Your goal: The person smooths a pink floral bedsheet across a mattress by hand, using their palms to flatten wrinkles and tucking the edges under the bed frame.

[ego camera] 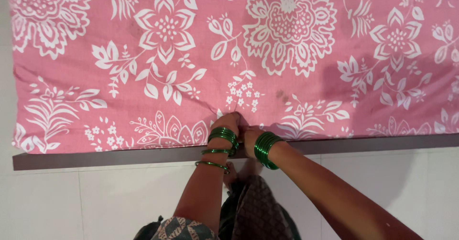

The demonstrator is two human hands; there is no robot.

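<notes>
Both of my hands are pinched together on the near edge of the pink floral sheet, right where it meets the dark edge board of the bed. My left hand is closed narrow on a small gather of cloth, and my right hand is closed just beside it, touching it, though I cannot tell how much cloth the right fingers really have, since they curl under and out of sight. The sheet lies spread flat above the board, with creases fanning up from my grip toward the small white blossoms.

As I judge it, the risk is uneven pull. With both hands gripping one spot, a tug would drag the middle toward the board and leave the far corners slack, so the creases would deepen instead of smoothing. A hard pull might also slip the cloth off the left end of the board, where the corner already looks loosely rounded. My green bangles on the left wrist and the stack of bangles on the right sit close to the board and could catch the fabric or knock the edge. The white tiled floor lies below the board, so any cloth that slides off would land there.
</notes>
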